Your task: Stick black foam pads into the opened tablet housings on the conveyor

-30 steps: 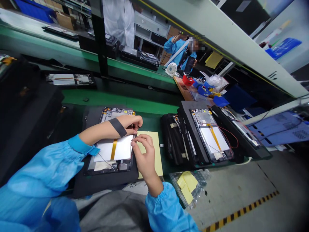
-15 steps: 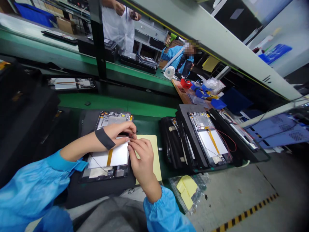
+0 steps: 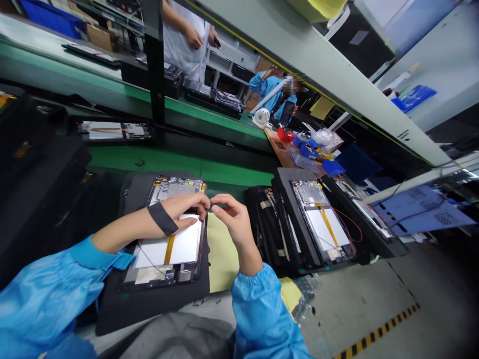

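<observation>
An opened tablet (image 3: 187, 249) lies on a dark foam pad (image 3: 157, 301), its circuit board, white battery and orange flat cable exposed. My left hand (image 3: 183, 207), with a strip of black tape (image 3: 162, 218) across its back, reaches over the tablet. Its fingers are curled together at the tablet's right edge; what they pinch is too small to make out. Just right of them, my right hand (image 3: 237, 219) has thumb and index finger close together in a pinch, their tips by the left fingertips. Anything between them cannot be made out. Yellow paper (image 3: 220, 254) lies beneath the right hand.
To the right stands a stack of foam pads and tablets, topped by another opened tablet (image 3: 322, 214). Another opened tablet (image 3: 112, 130) lies at the back left. Dark stacks (image 3: 33, 189) fill the left side. Across the bench are two people and a white fan (image 3: 261, 118).
My right hand has moved up and right, away from the tablet's surface, and its fingers have drawn into a pinch. The left hand stays at the tablet's edge, fingers more curled.
</observation>
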Demonstrator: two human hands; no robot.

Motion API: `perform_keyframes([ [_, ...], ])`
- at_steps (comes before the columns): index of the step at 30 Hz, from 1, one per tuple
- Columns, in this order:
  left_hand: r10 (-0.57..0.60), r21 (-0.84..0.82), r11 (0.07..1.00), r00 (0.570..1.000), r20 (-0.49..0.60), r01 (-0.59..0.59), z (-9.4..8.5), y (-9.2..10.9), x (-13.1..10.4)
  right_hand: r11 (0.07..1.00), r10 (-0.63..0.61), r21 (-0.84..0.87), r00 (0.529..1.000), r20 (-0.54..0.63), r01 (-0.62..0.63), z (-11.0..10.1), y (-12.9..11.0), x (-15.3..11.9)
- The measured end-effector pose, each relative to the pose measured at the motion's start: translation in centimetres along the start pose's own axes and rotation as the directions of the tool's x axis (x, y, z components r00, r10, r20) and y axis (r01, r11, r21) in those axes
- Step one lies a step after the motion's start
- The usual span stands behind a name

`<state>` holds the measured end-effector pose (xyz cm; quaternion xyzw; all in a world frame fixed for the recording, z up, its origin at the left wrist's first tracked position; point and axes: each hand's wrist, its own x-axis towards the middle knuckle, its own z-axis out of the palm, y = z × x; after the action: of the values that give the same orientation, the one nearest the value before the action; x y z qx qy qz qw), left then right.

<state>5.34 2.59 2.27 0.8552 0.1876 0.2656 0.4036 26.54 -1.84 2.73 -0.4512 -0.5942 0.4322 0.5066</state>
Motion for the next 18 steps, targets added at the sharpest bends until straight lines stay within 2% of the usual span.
perform_keyframes([
  [5,0.002,-0.003,1.000,1.000,0.002,-0.002,0.0,-0.4,0.0,0.999,0.029,0.016,0.998,0.055,-0.030,-0.2,0.0,0.1],
  [10,0.015,-0.023,1.000,1.000,-0.001,-0.015,0.2,-0.5,0.1,1.000,-0.002,0.003,1.000,-0.023,0.002,-0.5,-0.4,-0.7],
  [13,0.027,0.023,0.999,1.000,0.008,-0.027,0.3,-0.5,0.1,0.997,-0.078,-0.036,0.992,-0.100,0.075,-0.4,-1.0,-1.6],
  [16,-0.002,-0.009,1.000,1.000,-0.016,0.002,0.4,-0.5,0.0,0.977,-0.196,-0.120,0.966,-0.167,0.178,-0.5,-1.9,-3.1],
  [18,-0.004,0.007,1.000,1.000,-0.021,0.004,0.3,-0.5,0.1,0.962,-0.238,-0.173,0.957,-0.164,0.209,-0.9,-2.5,-4.0],
])
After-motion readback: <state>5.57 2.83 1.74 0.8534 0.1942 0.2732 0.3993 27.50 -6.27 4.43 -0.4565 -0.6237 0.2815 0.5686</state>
